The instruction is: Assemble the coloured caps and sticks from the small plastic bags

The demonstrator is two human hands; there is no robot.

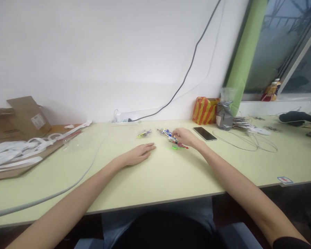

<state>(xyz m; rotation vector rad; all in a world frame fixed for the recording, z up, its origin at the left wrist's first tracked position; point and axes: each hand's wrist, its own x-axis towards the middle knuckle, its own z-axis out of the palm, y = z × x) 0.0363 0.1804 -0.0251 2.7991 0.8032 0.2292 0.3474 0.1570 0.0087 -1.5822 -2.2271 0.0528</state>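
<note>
small pieces (173,140): multicoloured, irregular, at right grip (181,135)
right grip: curled, hold unclear
left grip (139,154): flat, fingers extended
carton label (38,121): illegible

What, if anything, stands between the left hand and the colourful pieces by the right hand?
Nothing visible. The left hand lies on the table; the smaller cluster sits farther back, outside its straight line to the colourful pieces by the right hand.

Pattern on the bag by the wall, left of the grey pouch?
The bag has red and yellow stripes; best seen in the head view.
</note>
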